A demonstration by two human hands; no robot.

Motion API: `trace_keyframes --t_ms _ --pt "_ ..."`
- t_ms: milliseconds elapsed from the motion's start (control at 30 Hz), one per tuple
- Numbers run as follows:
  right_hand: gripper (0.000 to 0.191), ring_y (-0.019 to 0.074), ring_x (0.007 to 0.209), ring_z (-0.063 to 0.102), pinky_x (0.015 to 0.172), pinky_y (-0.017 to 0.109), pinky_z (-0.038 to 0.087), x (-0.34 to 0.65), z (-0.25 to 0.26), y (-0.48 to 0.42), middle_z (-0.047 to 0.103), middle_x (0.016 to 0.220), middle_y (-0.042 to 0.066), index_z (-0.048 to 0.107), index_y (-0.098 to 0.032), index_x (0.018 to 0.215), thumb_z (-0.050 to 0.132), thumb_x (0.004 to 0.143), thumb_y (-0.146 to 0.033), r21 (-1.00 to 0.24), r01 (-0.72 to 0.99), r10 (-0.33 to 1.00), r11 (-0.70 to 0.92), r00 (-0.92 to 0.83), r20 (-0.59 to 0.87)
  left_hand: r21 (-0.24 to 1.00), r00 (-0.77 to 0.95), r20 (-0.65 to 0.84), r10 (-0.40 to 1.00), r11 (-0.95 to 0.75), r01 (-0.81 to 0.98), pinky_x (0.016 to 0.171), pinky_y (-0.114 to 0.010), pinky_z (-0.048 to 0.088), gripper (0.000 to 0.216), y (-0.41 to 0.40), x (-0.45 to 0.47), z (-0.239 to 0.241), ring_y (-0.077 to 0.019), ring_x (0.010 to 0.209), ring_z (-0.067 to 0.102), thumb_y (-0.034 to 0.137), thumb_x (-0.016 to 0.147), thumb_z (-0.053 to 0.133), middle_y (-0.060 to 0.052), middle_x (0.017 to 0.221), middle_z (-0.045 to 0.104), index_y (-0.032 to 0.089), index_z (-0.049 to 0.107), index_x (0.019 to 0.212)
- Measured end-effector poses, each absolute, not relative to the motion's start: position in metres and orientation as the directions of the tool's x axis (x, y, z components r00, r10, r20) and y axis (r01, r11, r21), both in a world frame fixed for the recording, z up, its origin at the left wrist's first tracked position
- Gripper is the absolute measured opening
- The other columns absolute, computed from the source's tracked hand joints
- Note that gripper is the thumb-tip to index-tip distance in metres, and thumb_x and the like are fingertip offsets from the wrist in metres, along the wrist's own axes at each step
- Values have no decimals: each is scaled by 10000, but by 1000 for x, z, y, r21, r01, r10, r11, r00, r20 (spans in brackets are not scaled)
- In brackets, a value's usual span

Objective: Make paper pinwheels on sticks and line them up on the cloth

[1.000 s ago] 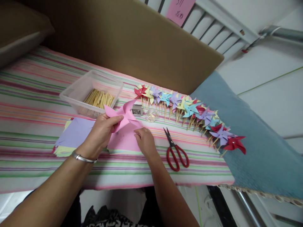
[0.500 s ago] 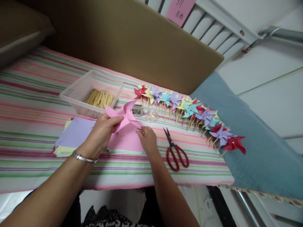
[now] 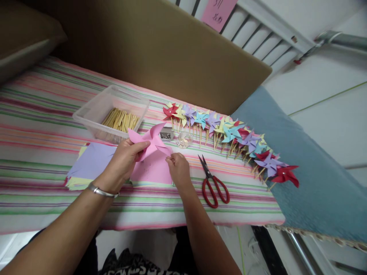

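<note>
My left hand [image 3: 123, 162], bracelet [image 3: 100, 191] at the wrist, holds a pink pinwheel [image 3: 151, 139] just above the striped cloth [image 3: 43, 137], thumb on top and fingers closed under it. My right hand [image 3: 178, 170] has its fingers drawn together, nipping the tip of the blade nearest to it; whether something small sits between them too I cannot tell. This pinwheel is folded into its blades but has no stick on it yet, so I judge it about half made. Under my hands lies a flat pink sheet [image 3: 153, 172], and to the left a stack of paper [image 3: 91, 162], lilac on top, uncut, so plenty is left. The scissors [image 3: 213, 183] lie open just right of my right hand. A little further off are a small tin [image 3: 165, 134] and a clear dish [image 3: 183, 139], their contents too small to make out. The tub [image 3: 94, 114] beyond my left hand holds many sticks [image 3: 122, 119]. Past these, a long row [image 3: 229, 133] of finished pinwheels on sticks runs along to the blue blanket [image 3: 315, 172], which looks like a good share already done. Cardboard [image 3: 160, 49] stands behind.
</note>
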State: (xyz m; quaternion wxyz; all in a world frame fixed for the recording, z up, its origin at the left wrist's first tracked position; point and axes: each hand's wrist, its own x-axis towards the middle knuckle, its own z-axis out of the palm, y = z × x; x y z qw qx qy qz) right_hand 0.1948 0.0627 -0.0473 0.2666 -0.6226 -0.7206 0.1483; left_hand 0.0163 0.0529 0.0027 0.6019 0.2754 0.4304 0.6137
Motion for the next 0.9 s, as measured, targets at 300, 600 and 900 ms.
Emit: trace_keyframes --t_ms 300,600,900 --pt "182 150 668 522 632 250 362 194 -54 60 570 686 5 570 -197 638 493 787 -126 -493 846 973 202 -117 198 851 -125 -192 973 102 -515 438 -250 203 305 53 18 3 -68 436 312 230 586 751 58 451 402 175 474 470" --pt "177 173 756 554 706 265 401 191 -58 63 590 767 41 689 -189 767 529 834 -154 -446 860 965 248 -176 196 854 -140 -206 968 109 -509 429 -239 218 294 52 19 6 -61 433 331 219 581 745 51 446 420 162 486 455" --pt "156 187 730 555 679 279 405 190 -61 65 571 739 37 647 -193 714 551 837 -184 -400 890 971 218 -155 185 858 -126 -202 971 114 -500 430 -225 227 259 49 22 4 -63 440 345 221 584 740 49 463 446 158 508 489"
